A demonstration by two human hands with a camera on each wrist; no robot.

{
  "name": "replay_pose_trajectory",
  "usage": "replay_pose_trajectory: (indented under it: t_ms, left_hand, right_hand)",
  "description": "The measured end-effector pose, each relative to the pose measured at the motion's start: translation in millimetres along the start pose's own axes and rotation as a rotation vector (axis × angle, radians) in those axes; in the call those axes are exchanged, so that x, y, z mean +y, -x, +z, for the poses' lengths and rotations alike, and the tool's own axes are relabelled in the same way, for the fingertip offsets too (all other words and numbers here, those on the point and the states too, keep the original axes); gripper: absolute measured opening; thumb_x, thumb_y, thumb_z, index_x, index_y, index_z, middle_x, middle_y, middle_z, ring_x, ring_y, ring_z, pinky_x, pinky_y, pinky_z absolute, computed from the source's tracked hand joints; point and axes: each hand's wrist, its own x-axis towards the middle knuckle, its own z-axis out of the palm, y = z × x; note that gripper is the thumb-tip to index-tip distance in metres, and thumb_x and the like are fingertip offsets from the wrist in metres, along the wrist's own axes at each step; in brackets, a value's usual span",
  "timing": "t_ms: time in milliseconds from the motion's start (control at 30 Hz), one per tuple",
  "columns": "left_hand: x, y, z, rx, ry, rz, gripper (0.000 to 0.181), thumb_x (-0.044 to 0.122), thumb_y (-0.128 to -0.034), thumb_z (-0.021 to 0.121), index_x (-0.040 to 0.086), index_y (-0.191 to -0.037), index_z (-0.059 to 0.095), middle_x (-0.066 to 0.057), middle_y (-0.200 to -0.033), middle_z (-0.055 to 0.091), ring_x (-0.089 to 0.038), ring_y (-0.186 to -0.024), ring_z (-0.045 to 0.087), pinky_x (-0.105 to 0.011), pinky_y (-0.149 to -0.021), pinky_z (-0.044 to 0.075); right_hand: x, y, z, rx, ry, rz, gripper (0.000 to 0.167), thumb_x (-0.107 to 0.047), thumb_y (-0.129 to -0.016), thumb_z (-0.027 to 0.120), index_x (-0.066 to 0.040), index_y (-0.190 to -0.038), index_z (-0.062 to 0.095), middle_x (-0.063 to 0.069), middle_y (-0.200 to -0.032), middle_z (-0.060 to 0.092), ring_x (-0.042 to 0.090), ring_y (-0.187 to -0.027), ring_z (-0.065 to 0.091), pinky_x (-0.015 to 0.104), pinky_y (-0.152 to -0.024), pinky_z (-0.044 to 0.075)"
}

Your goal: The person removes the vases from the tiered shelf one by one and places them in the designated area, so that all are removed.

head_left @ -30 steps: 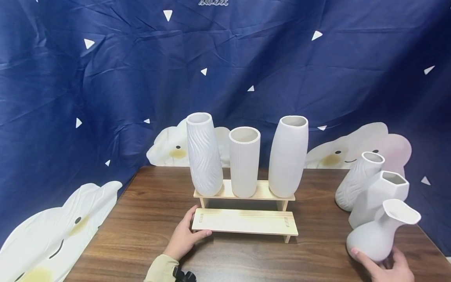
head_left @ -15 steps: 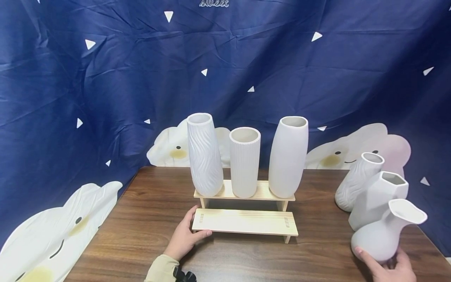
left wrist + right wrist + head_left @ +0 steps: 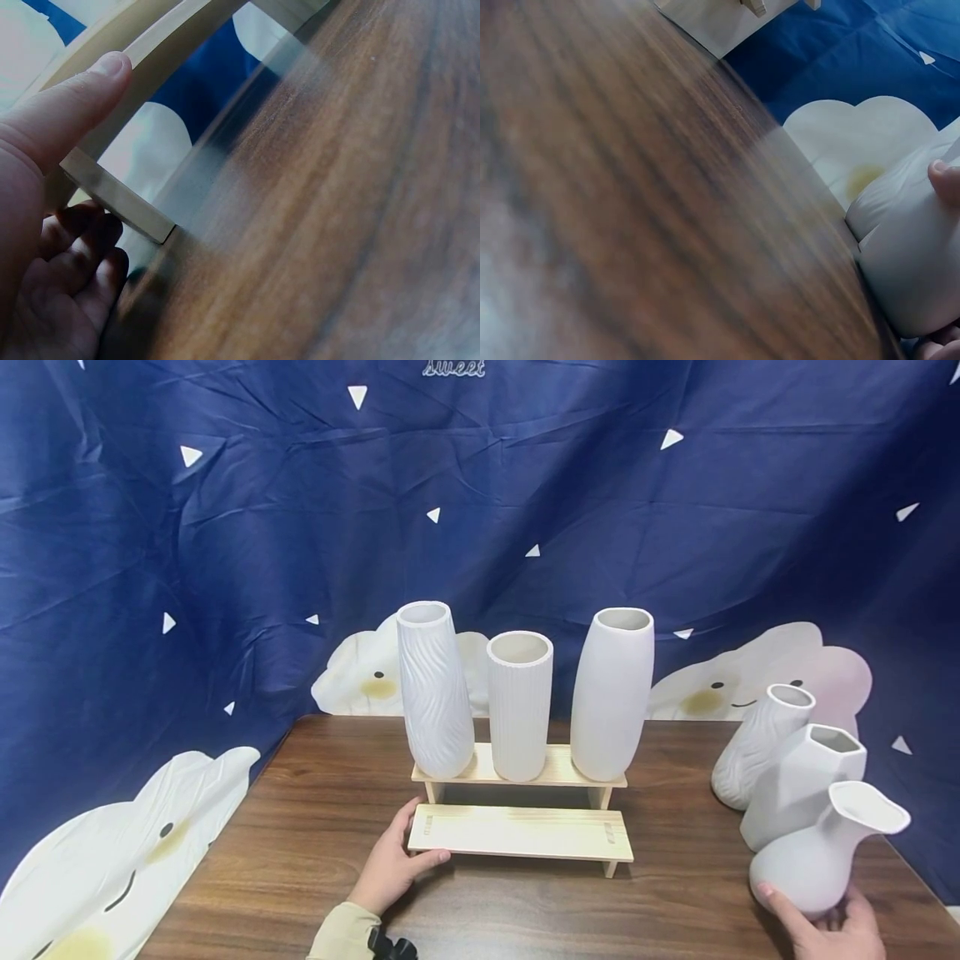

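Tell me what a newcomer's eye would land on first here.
It would probably fall on the three tall, white, ceramic-looking vases, lined up at the centre on a pale wooden rear shelf before a dark blue fabric backdrop. Next might come the round-bellied, flared-mouth, white ceramic-looking vase at the lower right, held by the right hand.

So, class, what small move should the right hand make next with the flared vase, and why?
Probably settle the flared vase squarely on the table before loosening the right hand: that hand grips it low on its round body, the angular vase stands close behind, and its base is hard to see.
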Motion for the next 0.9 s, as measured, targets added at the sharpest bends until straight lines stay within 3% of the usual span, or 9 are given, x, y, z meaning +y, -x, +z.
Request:
replay_pose_trajectory:
  t_ms: [167, 267, 333, 500, 567, 700, 767, 900]
  left_hand:
    - [0.9, -0.1, -0.5, -0.002, 0.003, -0.001, 0.102, 0.032, -0.0750, 0.089, 0.003, -0.153, 0.032, -0.006, -0.127, 0.065, -0.021, -0.116, 0.061, -0.047, -0.105, 0.042]
    - [0.7, -0.5, -0.4, -0.001, 0.001, 0.002, 0.102, 0.033, -0.0749, 0.089, 0.002, -0.153, 0.032, -0.006, -0.127, 0.065, -0.022, -0.116, 0.061, -0.048, -0.105, 0.041]
    - [0.3, -0.5, -0.2, -0.001, 0.006, 0.002, 0.102, 0.033, -0.0747, 0.089, 0.002, -0.153, 0.032, -0.006, -0.127, 0.065, -0.022, -0.117, 0.061, -0.048, -0.106, 0.041]
    - [0.3, 0.5, -0.2, -0.003, 0.003, 0.001, 0.102, 0.033, -0.0746, 0.089, 0.002, -0.153, 0.031, -0.007, -0.126, 0.065, -0.022, -0.116, 0.061, -0.048, -0.106, 0.041]
    - [0.5, 0.6, -0.3, 0.001, 0.004, -0.001, 0.102, 0.031, -0.0744, 0.090, 0.002, -0.153, 0.032, -0.007, -0.126, 0.066, -0.021, -0.116, 0.061, -0.048, -0.106, 0.041]
    - [1.0, 0.2, 0.3, 0.016, 0.019, -0.010, 0.100, 0.026, -0.0738, 0.091, 0.003, -0.153, 0.034, -0.005, -0.125, 0.066, -0.019, -0.114, 0.062, -0.044, -0.105, 0.042]
    - [1.9, 0.4, 0.5, 0.021, 0.042, -0.014, 0.099, 0.023, -0.0734, 0.091, 0.003, -0.152, 0.035, -0.005, -0.125, 0.066, -0.019, -0.114, 0.062, -0.042, -0.105, 0.042]
    - [2.6, 1.0, 0.9, 0.024, 0.071, -0.012, 0.097, 0.018, -0.0734, 0.091, 0.004, -0.152, 0.036, -0.005, -0.126, 0.066, -0.019, -0.113, 0.062, -0.038, -0.103, 0.044]
  right_hand:
    - [-3, 2.7, 2, -0.013, -0.071, -0.048, 0.056, 0.008, -0.075, 0.082, -0.022, -0.114, 0.055, -0.020, -0.092, 0.061, -0.014, -0.083, 0.059, 0.003, -0.070, 0.045]
    - [-8, 5.8, 5, 0.022, -0.058, -0.057, 0.063, 0.009, -0.075, 0.081, -0.019, -0.126, 0.055, -0.018, -0.101, 0.059, -0.009, -0.096, 0.059, 0.002, -0.077, 0.044]
    - [-11, 7.7, 7, 0.060, -0.083, -0.072, 0.065, 0.013, -0.073, 0.081, -0.018, -0.125, 0.058, -0.016, -0.103, 0.060, -0.007, -0.099, 0.059, 0.002, -0.079, 0.043]
    - [-13, 12.6, 9, 0.158, -0.199, -0.120, 0.063, 0.019, -0.070, 0.077, -0.019, -0.118, 0.062, -0.004, -0.124, 0.062, 0.004, -0.126, 0.051, 0.009, -0.105, 0.032]
    - [-13, 14.4, 9, 0.202, -0.216, -0.124, 0.069, 0.017, -0.071, 0.076, -0.013, -0.131, 0.058, 0.002, -0.139, 0.052, 0.007, -0.138, 0.040, 0.011, -0.111, 0.021]
    - [-11, 16.4, 5, 0.257, -0.234, -0.113, 0.086, 0.016, -0.070, 0.075, -0.003, -0.148, 0.045, 0.003, -0.146, 0.043, 0.010, -0.140, 0.035, 0.011, -0.111, 0.021]
    - [-11, 16.4, -1, 0.218, -0.179, -0.088, 0.078, 0.013, -0.082, 0.063, -0.003, -0.153, 0.036, 0.001, -0.151, 0.038, 0.006, -0.140, 0.031, 0.010, -0.111, 0.019]
    - [-14, 13.5, -16, 0.083, 0.115, -0.076, 0.059, 0.007, -0.098, 0.027, 0.006, -0.156, 0.018, 0.002, -0.164, 0.021, -0.002, -0.144, 0.018, 0.011, -0.113, 0.012]
